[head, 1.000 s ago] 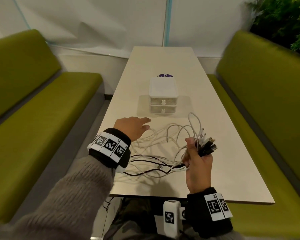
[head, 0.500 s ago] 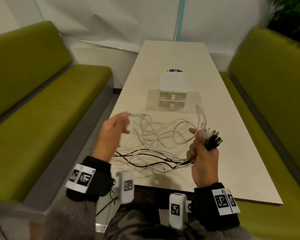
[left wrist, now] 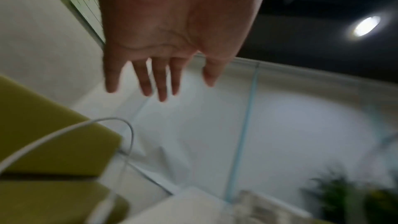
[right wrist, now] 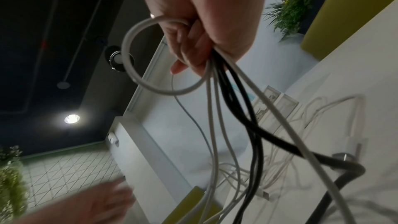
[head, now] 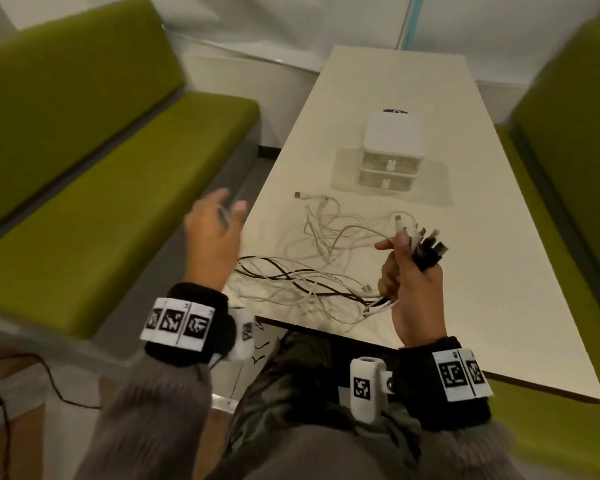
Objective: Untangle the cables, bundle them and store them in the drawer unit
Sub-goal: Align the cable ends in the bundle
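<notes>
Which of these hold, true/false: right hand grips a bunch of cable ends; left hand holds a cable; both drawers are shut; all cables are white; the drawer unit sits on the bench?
1. The right hand grips a bunch of cable ends. True.
2. The left hand holds a cable. False: its fingers are spread and hold nothing, off the table's left edge.
3. Both drawers of the drawer unit are shut. True.
4. All cables are white. False: black ones run among the white.
5. The drawer unit sits on the bench. False: it stands on the table, beyond the cables.
</notes>
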`<state>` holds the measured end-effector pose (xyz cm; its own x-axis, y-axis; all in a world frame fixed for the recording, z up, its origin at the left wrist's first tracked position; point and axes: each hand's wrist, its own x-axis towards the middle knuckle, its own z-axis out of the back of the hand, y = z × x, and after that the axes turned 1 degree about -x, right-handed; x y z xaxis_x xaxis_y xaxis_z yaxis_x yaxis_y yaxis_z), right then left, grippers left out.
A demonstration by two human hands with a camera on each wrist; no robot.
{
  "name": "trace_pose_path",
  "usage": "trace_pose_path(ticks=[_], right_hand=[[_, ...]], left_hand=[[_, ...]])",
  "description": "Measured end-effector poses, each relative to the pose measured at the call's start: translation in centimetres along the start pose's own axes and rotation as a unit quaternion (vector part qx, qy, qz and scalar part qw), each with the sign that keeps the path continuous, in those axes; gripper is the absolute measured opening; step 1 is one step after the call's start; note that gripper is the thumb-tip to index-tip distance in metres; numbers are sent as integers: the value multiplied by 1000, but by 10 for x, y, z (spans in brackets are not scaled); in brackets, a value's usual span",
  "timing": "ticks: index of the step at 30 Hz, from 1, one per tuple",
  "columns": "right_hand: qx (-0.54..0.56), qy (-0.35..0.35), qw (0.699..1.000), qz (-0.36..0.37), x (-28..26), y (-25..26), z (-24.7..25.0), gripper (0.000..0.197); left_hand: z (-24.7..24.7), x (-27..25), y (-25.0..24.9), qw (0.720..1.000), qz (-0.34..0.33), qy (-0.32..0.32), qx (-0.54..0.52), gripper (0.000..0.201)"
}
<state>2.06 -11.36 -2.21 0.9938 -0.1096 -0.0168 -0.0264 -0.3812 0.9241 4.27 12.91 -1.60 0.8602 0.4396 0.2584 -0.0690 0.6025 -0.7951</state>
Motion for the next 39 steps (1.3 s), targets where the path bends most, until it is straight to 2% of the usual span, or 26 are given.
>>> trace_pose_path(ticks=[1, 3, 4, 6, 8, 9, 13, 16, 18, 21, 24, 27, 29, 31, 32, 35, 37, 39], right_hand=[[-5, 10, 1000, -2, -1, -1, -3, 32], [-18, 28, 999, -8, -6, -4, -8, 30], [-24, 31, 999, -13, -8, -5, -11, 28], [-30, 19, 999, -27, -11, -6, -12, 26], [-14, -1, 999, -38, -11, -7, -9, 28], [4, -15, 999, -41, -9, -6, -6, 29], [96, -73, 991, -57, 0, -2, 9, 32], [124, -98, 986, -48, 5, 1, 18, 33], [145, -104, 983, -49, 5, 1, 20, 34], [161, -96, 981, -43, 1, -1, 13, 35], [176, -103, 979, -29, -1, -3, 7, 35], [185, -125, 974, -35, -2, -2, 12, 37], [175, -141, 972, -61, -1, -2, 15, 39], [153, -163, 970, -94, 1, -4, 17, 40], [142, -175, 968, -111, 2, -6, 18, 40], [130, -207, 959, -144, 3, -11, 21, 41], [128, -225, 953, -155, 3, -14, 23, 40], [123, -239, 950, -159, 4, -14, 26, 40]], left_hand=[[-10, -15, -16, 994, -60, 73, -48, 51], [-29, -45, -42, 958, -158, 227, -75, 54], [-39, -57, -49, 939, -194, 274, -72, 55], [-57, -70, -51, 919, -225, 311, -86, 48], [-61, -73, -47, 926, -224, 287, -104, 31], [-60, -72, -44, 933, -215, 264, -115, 31], [-38, -55, -28, 950, -168, 199, -174, 48], [-6, -32, -6, 974, -132, 106, -147, 57], [16, -20, 11, 986, -109, 82, -94, 61], [29, -13, 32, 990, -83, 107, 48, 60], [22, -10, 51, 988, -13, 135, 79, 46], [14, -6, 56, 962, -26, 210, 174, 24], [9, -2, 45, 964, -79, 208, 142, 6], [3, -3, 18, 968, -132, 206, 57, 7], [-2, -3, 2, 964, -143, 225, 21, 7], [-27, -4, -45, 916, -204, 346, 11, 8], [-50, 0, -69, 861, -239, 445, 60, 11], [-78, 1, -86, 793, -264, 530, 145, 15]])
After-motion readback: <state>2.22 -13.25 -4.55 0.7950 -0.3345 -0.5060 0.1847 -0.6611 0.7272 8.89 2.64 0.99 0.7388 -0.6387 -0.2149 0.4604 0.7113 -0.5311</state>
